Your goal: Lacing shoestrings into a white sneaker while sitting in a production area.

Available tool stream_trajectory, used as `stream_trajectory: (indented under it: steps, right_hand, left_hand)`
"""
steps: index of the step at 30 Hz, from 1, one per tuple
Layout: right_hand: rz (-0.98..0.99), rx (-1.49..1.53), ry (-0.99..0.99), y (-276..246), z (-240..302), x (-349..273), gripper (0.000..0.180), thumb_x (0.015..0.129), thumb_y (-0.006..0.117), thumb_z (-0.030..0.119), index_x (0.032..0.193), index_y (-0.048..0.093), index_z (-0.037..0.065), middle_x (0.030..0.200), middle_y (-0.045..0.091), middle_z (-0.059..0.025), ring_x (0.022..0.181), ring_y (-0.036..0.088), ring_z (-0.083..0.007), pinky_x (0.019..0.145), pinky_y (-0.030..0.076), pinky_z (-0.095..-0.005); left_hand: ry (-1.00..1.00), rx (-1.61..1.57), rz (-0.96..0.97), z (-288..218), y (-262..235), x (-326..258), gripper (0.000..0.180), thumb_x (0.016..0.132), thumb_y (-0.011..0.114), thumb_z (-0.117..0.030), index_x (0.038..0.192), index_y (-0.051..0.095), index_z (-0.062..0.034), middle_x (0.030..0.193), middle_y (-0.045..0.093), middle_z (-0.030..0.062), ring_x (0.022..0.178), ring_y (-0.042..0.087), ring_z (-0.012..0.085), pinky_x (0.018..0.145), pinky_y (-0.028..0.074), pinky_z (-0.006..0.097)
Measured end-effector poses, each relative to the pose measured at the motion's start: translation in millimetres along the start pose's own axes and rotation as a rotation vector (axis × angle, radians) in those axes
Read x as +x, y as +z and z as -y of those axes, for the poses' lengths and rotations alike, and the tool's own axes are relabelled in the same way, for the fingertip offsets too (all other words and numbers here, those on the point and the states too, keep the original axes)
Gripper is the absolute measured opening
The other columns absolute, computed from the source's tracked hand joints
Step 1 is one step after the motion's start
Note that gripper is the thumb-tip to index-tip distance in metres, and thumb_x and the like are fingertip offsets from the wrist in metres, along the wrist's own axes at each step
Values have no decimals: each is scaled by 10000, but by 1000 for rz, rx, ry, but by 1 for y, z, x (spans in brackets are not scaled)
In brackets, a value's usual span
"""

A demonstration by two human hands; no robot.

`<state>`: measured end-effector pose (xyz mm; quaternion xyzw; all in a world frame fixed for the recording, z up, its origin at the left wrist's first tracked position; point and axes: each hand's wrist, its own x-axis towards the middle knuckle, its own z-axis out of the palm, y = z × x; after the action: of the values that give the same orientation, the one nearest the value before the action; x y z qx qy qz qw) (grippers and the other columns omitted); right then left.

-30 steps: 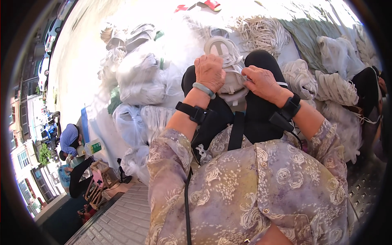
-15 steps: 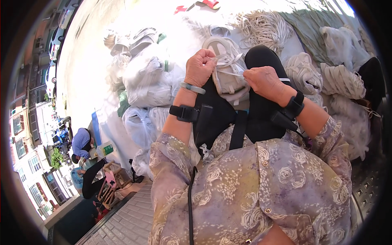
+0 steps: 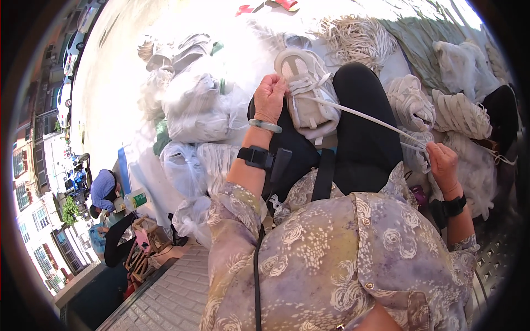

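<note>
A light beige and white sneaker (image 3: 312, 113) rests on my lap, between my black-trousered thighs, its toe pointing away from me. White lace crosses its front part. From the shoe a white shoelace (image 3: 367, 117) runs taut to the right, over my right thigh. My right hand (image 3: 443, 165) is closed on the end of that lace, out beyond my knee. Close by the sneaker's left side is my left hand (image 3: 270, 98), its fingers pinched together at the lacing. What lies between those fingertips is too small to make out.
A heap of loose white laces (image 3: 359, 41) lies beyond my right knee. Several pale shoes (image 3: 409, 102) are stacked to the right. Clear plastic bags (image 3: 196, 107) of white items stand at left. Farther left, a person in blue (image 3: 104, 187) bends forward near a wooden chair (image 3: 146, 251).
My right hand has moved away from the shoe, out to the right and nearer my body, drawing the lace long. My left hand has stayed beside the shoe, slightly lower.
</note>
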<state>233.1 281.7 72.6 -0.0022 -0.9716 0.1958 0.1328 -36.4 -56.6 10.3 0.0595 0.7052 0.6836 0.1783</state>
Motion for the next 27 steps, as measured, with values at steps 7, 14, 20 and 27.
stream_trajectory:
  steps: [7, 14, 20, 27]
  right_hand:
    - [248, 314, -101, 18, 62, 75, 254, 684, 665, 109, 898, 581, 2, 902, 587, -144, 819, 564, -315, 714, 447, -367]
    - [173, 259, -99, 116, 121, 154, 426, 718, 618, 256, 1049, 501, 14, 958, 576, -151, 897, 580, -323, 752, 462, -397]
    - [246, 183, 22, 140, 128, 165, 383, 705, 599, 245, 981, 510, -5, 940, 581, -206, 867, 598, -342, 741, 482, -420]
    - [360, 251, 54, 142, 121, 173, 198, 699, 516, 113, 840, 527, -25, 827, 581, -220, 819, 567, -389, 744, 449, -446]
  left_hand:
    - [279, 624, -200, 4, 16, -15, 90, 760, 623, -105, 779, 567, -37, 769, 610, 57, 665, 561, 194, 621, 448, 310]
    - [534, 974, -146, -3, 45, -26, 119, 702, 629, -178, 779, 673, -99, 1063, 584, 75, 1047, 482, 283, 873, 340, 426]
    - [575, 1081, -205, 8, 53, -20, 108, 694, 599, -156, 750, 659, -85, 1107, 570, 56, 1082, 458, 286, 885, 323, 435]
    - [527, 1102, -198, 8, 58, -19, 107, 676, 609, -149, 753, 646, -84, 1145, 554, 36, 1104, 450, 279, 892, 319, 431]
